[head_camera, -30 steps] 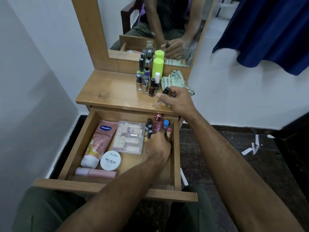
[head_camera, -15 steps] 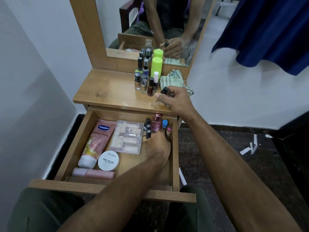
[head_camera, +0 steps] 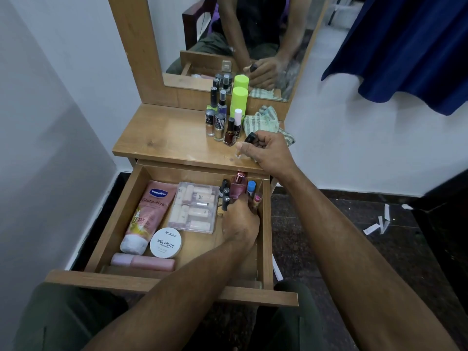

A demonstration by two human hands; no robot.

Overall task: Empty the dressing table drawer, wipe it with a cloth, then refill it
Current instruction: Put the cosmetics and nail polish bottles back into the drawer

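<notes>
Head view. Drawer (head_camera: 115, 225) pulled fully out toward the person, still holding items. Left side of drawer: pink lotion tube (head_camera: 148, 215) lying lengthwise, cap toward the near end. Just right of its cap: round white tin (head_camera: 165, 242) labelled nail polish remover. Near edge: pink bottle (head_camera: 143, 261) lying on its side. Middle: clear plastic box (head_camera: 194, 207) of small pale bottles. Far right corner: cluster of small upright items, including a pink perfume bottle (head_camera: 238, 184), a blue-capped stick (head_camera: 251, 186) and dark-capped bottles (head_camera: 225, 192).

Left hand (head_camera: 241, 220) is inside the drawer at the far right corner, fingers curled down among the small items; what exactly it grips is hidden by the hand itself, cannot tell.

Right hand (head_camera: 268, 154) is above the counter (head_camera: 164, 138) near its front right edge, fingers closed round a small nail polish bottle (head_camera: 245, 145) with a black cap, bottle tilted.

On the counter, far right: group of upright nail polish bottles (head_camera: 219, 122), a lime green can (head_camera: 239, 101) behind them, and a striped cloth (head_camera: 266, 121) crumpled to the right, partly behind the right hand. Mirror (head_camera: 228, 34) stands at the back of the counter. Blue fabric (head_camera: 405, 46) hangs at upper right.
</notes>
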